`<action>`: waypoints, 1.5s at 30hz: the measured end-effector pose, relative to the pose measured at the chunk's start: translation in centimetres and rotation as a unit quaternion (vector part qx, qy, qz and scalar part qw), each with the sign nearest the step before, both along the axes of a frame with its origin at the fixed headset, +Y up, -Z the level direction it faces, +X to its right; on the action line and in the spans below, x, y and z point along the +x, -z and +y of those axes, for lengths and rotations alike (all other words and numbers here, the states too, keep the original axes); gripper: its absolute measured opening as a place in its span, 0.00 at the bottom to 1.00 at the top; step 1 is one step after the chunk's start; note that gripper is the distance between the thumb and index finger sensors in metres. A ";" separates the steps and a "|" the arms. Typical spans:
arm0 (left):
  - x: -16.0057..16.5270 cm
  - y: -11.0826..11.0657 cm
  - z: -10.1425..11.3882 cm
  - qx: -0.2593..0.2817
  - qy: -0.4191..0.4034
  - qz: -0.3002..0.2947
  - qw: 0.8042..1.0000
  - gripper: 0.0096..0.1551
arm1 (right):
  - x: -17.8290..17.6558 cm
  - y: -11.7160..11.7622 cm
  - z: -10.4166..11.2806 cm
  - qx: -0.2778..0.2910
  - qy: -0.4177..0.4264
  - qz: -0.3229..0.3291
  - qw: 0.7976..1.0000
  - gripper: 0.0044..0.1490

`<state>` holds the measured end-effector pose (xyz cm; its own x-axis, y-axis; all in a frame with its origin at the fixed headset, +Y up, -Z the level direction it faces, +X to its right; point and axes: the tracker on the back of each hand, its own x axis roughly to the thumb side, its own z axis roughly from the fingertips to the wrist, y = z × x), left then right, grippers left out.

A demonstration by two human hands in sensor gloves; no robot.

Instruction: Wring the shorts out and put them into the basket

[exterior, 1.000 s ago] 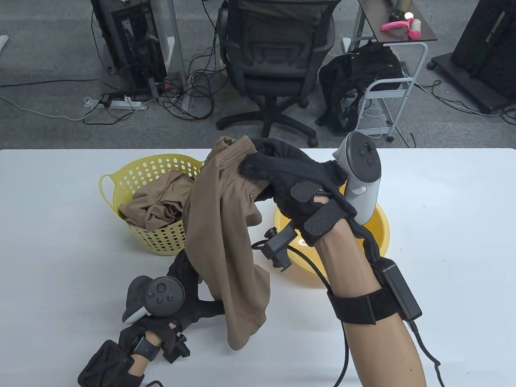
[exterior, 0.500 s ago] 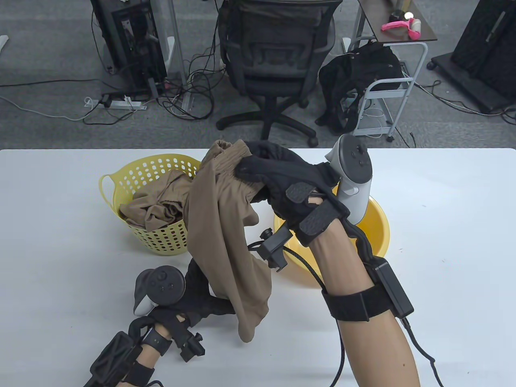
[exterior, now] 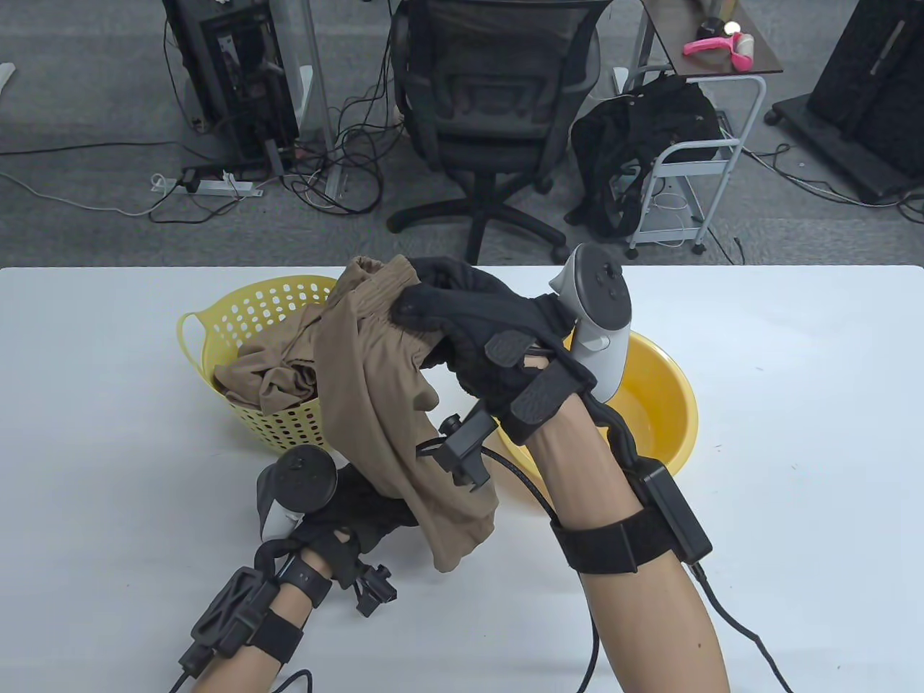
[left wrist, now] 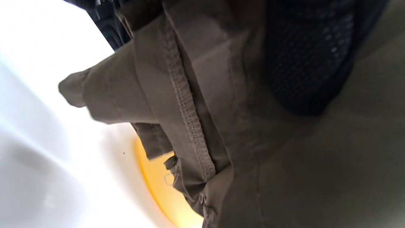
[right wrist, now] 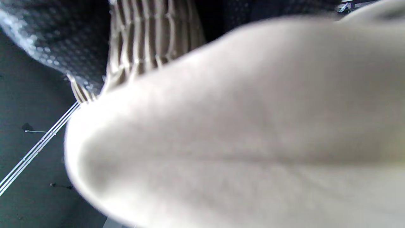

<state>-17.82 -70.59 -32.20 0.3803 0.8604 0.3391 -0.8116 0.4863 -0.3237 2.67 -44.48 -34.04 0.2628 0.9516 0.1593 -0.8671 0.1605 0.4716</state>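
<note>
Shorts hang lengthwise at frame centre, right hand gripping the waistband above, left hand clutching the hem below, basket just upper-left.

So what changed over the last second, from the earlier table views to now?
The right hand, gripping the shorts by the waistband, carried them left toward the yellow basket. The left hand, holding the lower end, shifted right and farther from the table's near edge. Basket and yellow basin stayed put.
</note>
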 end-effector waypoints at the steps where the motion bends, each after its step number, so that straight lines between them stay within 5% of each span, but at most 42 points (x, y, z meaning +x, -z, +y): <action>1: 0.1 0.0 0.0 0.000 -0.004 0.004 1.000 0.75 | 0.0 0.0 0.0 0.000 0.002 0.000 1.000 0.44; 8: 0.7 0.1 0.3 0.015 -0.010 0.008 1.000 0.50 | 0.9 -0.2 0.2 0.003 0.005 -0.009 1.000 0.44; 14: 0.1 -0.2 0.8 0.026 0.030 0.005 0.999 0.17 | 2.6 -0.4 0.4 0.009 -0.010 -0.033 0.999 0.44; 25: -2.1 -0.3 1.6 0.031 0.157 0.028 0.987 0.16 | 7.4 -0.2 0.4 0.037 -0.089 -0.142 0.985 0.44; 34: -3.8 -0.1 3.3 0.008 0.273 0.018 0.962 0.16 | 10.9 -0.9 -0.5 0.094 -0.231 -0.282 0.926 0.43; 45: -5.2 0.2 6.6 0.006 0.317 0.012 0.948 0.28 | 11.4 -1.8 -2.9 0.178 -0.374 -0.340 0.844 0.43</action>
<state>-23.03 -63.96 -32.37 0.8272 0.4527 0.3329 -0.3620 0.8824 -0.3005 14.04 -47.42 -32.28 -0.6582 0.6706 0.3422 -0.7525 -0.5993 -0.2731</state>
